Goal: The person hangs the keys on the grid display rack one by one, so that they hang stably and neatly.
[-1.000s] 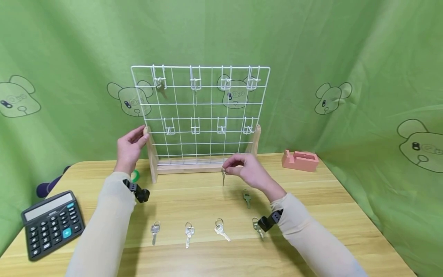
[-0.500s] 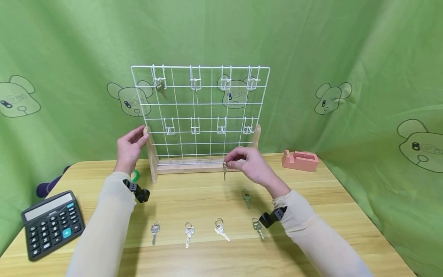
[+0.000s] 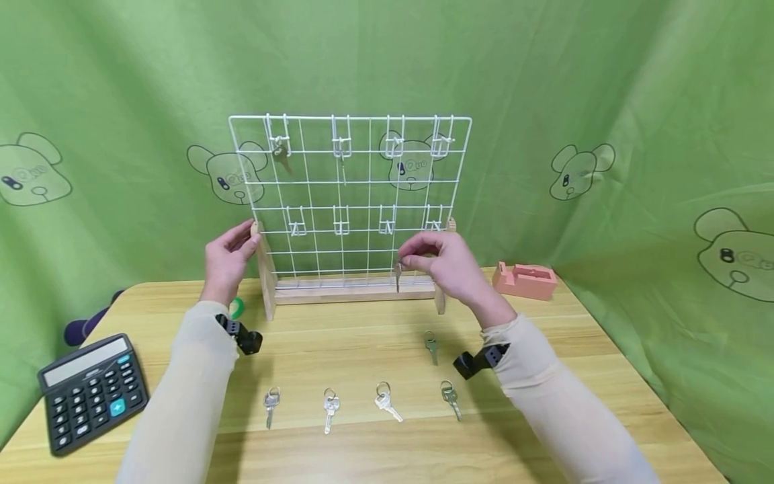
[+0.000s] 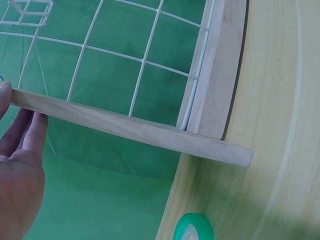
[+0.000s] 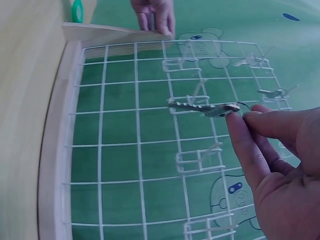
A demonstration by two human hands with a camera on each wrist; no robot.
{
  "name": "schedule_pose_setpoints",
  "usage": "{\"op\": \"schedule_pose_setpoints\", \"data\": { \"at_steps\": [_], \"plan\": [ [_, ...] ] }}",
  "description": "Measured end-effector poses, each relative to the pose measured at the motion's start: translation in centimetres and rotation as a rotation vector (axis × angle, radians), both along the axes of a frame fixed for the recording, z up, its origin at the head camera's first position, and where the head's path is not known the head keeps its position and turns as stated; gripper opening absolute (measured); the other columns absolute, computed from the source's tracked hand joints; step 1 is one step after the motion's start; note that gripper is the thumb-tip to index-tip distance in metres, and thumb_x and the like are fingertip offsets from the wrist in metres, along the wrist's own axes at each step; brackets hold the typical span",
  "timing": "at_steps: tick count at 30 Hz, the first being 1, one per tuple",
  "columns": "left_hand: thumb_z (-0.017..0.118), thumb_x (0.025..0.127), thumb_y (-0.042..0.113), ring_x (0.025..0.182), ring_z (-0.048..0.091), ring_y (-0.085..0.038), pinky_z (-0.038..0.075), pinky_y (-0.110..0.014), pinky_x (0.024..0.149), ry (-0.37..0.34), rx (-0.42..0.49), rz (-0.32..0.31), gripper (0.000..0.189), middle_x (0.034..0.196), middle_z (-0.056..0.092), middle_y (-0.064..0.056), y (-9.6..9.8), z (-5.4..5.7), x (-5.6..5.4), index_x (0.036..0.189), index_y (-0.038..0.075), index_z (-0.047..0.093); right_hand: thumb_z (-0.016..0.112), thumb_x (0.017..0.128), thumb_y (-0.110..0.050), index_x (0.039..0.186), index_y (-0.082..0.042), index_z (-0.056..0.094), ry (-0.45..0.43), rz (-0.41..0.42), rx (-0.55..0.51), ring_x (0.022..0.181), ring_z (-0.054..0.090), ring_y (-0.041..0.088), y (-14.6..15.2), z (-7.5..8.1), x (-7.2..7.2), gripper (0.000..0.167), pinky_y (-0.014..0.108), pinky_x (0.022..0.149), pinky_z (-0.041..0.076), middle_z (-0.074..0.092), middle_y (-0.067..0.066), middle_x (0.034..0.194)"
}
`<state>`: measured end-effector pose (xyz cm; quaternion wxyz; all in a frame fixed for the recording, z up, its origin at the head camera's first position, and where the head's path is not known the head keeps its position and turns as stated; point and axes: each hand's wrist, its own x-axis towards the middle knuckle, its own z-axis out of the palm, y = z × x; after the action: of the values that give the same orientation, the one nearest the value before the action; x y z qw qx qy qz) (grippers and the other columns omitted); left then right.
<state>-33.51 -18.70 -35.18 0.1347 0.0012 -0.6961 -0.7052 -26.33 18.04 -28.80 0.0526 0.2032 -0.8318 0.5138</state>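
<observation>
— what is the right hand (image 3: 446, 265) doing?

— pinching a key (image 5: 212, 109) at its ring end, between thumb and fingertips. the blade points down in front of the wire grid (image 3: 363, 117), below the lower row of hooks (image 3: 341, 227) as the head view has it, and the key is up off the table (image 3: 375, 464).

— and the left hand (image 3: 226, 262)?

— gripping the wooden upright (image 3: 265, 275) at the grid's left side, near its top end, thumb on one face and fingers on the other.

— anything on the hooks?

— two keys, both in the top row: a first hung key (image 3: 281, 153) on the leftmost hook, and a second hung key (image 5: 271, 93) on the next one along.

— how about the tabletop?

— four keys lie in a row toward the person: the leftmost key (image 3: 271, 401), the second key (image 3: 331, 403), the third key (image 3: 385, 400) and the fourth key (image 3: 450, 395). a fifth key (image 3: 431, 344) lies beyond the fourth, nearer the grid.

— and round about?

— a calculator (image 3: 91, 390) left of the left forearm, a green tape roll (image 4: 194, 226) near the upright's foot, a pink tape dispenser (image 3: 525, 281) on the right, and a green curtain (image 3: 514, 81) behind.
</observation>
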Motion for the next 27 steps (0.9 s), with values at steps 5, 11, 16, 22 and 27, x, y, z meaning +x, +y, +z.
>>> {"op": "schedule_pose_setpoints", "data": {
  "at_steps": [5,11,16,22,27],
  "plan": [
    [0.066,0.095,0.011,0.126,0.052,-0.022,0.047,-0.019,0.099,0.008,0.001,-0.002,0.047,0.142,0.052,-0.012,0.0,0.0,0.0,0.140,0.008,0.053,0.070,0.088,0.002,0.100,-0.001,0.071,-0.003,-0.016,-0.029,0.088,0.067,0.029,-0.1,0.9,-0.1,0.013,0.041,0.080,0.059,0.071,0.010,0.094],
    [0.066,0.095,0.011,0.126,0.052,-0.021,0.047,-0.019,0.099,0.004,-0.002,-0.003,0.047,0.142,0.052,-0.012,0.0,0.0,0.0,0.140,0.009,0.053,0.068,0.089,0.003,0.102,0.003,0.070,-0.017,-0.023,-0.052,0.090,0.066,0.036,-0.3,1.5,-0.1,0.014,0.032,0.076,0.059,0.070,0.013,0.095],
    [0.066,0.095,0.013,0.126,0.052,-0.021,0.047,-0.019,0.099,-0.012,0.001,-0.004,0.047,0.142,0.052,-0.011,0.0,0.0,0.0,0.140,0.010,0.053,0.068,0.089,0.002,0.104,0.003,0.069,-0.022,-0.045,-0.060,0.088,0.066,0.032,-0.3,1.9,-0.3,0.015,0.030,0.074,0.058,0.070,0.013,0.095],
    [0.066,0.095,0.013,0.125,0.052,-0.021,0.047,-0.018,0.099,-0.005,-0.013,-0.005,0.047,0.142,0.052,-0.012,0.0,0.0,0.1,0.140,0.010,0.053,0.070,0.088,0.001,0.104,0.001,0.070,0.004,-0.064,-0.067,0.085,0.066,0.025,-0.2,2.5,-0.6,0.016,0.030,0.074,0.058,0.069,0.011,0.097],
    [0.066,0.094,0.013,0.126,0.052,-0.022,0.047,-0.019,0.099,-0.002,-0.002,-0.009,0.048,0.142,0.052,-0.013,-0.1,0.0,0.1,0.140,0.009,0.052,0.070,0.088,0.002,0.103,0.001,0.070,0.036,-0.076,-0.092,0.085,0.067,0.025,-0.3,2.9,-0.9,0.015,0.032,0.077,0.059,0.069,0.012,0.097]
  ]
}}
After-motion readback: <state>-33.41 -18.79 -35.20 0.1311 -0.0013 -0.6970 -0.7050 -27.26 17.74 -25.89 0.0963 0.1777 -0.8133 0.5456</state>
